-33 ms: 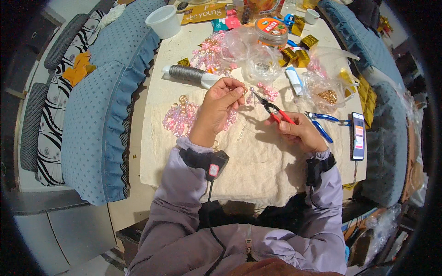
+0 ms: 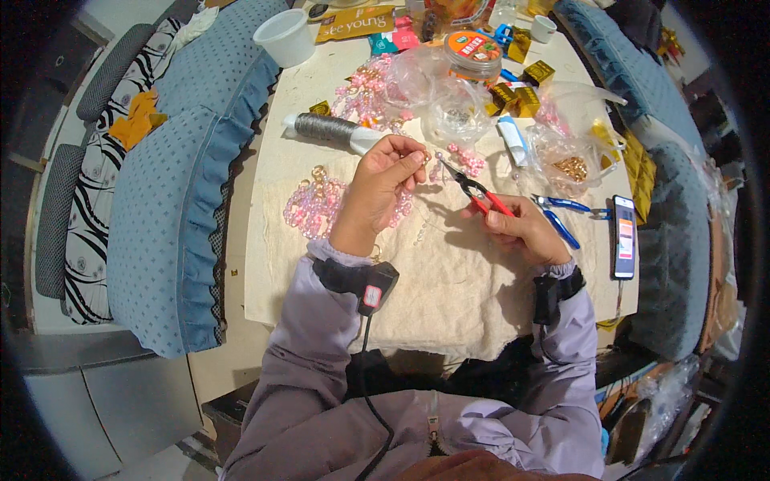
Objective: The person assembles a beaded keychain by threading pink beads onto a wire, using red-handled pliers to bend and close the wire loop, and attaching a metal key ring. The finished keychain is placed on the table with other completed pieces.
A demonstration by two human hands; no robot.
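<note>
My left hand [image 2: 385, 178] is closed, thumb and forefinger pinching a small gold-coloured piece [image 2: 427, 155] too tiny to make out fully. In my right hand [image 2: 521, 228] are red-handled pliers [image 2: 499, 205] with dark jaws, their tip pointing at my left fingertips. A few pale purple beads [image 2: 435, 172] hang or lie by the pliers' tip; I cannot tell which. Just beyond lies a cluster of pink beads [image 2: 468, 161]. Beaded strands with gold clasps [image 2: 309, 207] rest on the cream cloth [image 2: 449, 297], partly hidden behind my left hand.
A spool of grey thread [image 2: 325, 128] lies beyond my left hand. Blue-handled pliers [image 2: 561, 229] and a phone [image 2: 624, 237] sit at right. Plastic bags with gold pieces [image 2: 569, 167], bead bunches [image 2: 365, 88], a lidded tub [image 2: 473, 54] and a white bucket [image 2: 285, 38] fill the back.
</note>
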